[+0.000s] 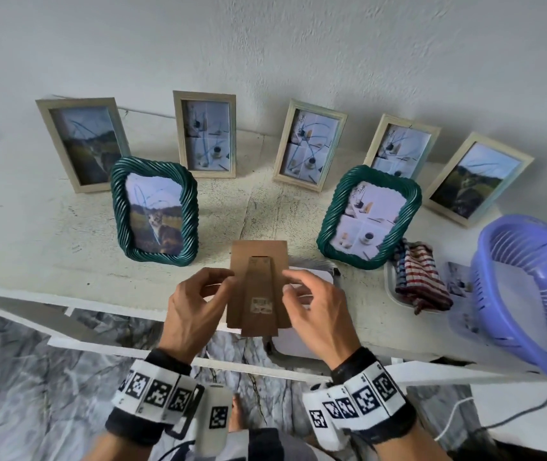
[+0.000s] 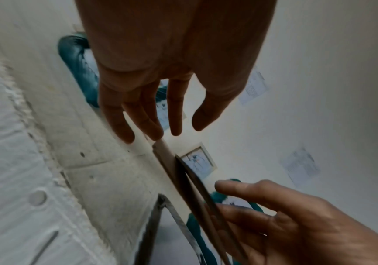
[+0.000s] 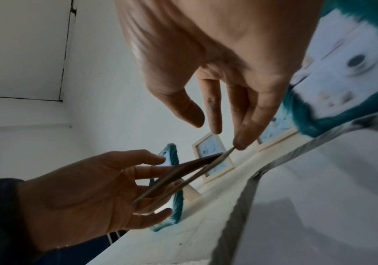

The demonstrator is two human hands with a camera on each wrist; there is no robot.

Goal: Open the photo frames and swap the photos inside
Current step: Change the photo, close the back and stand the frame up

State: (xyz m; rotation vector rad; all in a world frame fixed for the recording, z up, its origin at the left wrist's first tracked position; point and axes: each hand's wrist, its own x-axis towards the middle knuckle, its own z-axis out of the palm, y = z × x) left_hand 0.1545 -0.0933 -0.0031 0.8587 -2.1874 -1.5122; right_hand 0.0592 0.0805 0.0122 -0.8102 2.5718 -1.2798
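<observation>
Head view: both hands hold a brown backing board (image 1: 258, 287) with its stand flap above the desk's (image 1: 32, 227) near edge, at 6 o'clock of the scene. The left hand (image 1: 195, 311) pinches the board's left edge between thumb and fingers; the right hand (image 1: 315, 311) touches its right edge with curled fingers. A white frame (image 1: 302, 341) lies flat under the board. Two green frames stand on the desk, the cat frame (image 1: 154, 211) at 10 o'clock of the board and the cup frame (image 1: 368, 217) at 2 o'clock. Five pale frames (image 1: 204, 133) line the wall behind. At 3 o'clock lie a striped cloth (image 1: 418, 277) and a purple basket (image 1: 528, 281).

Left wrist view: the left hand (image 2: 172, 71) has fingers hanging down, fingertips (image 2: 124, 132) at the board's (image 2: 183, 179) thin edge; the right hand (image 2: 296, 224) holds the board from 4 o'clock.

Right wrist view: the right hand (image 3: 217, 62) touches a fingertip (image 3: 242, 141) to the board's (image 3: 183, 172) far corner, thumb apart; the left hand (image 3: 88, 193) grips the board at 8 o'clock, its flap splayed open.
</observation>
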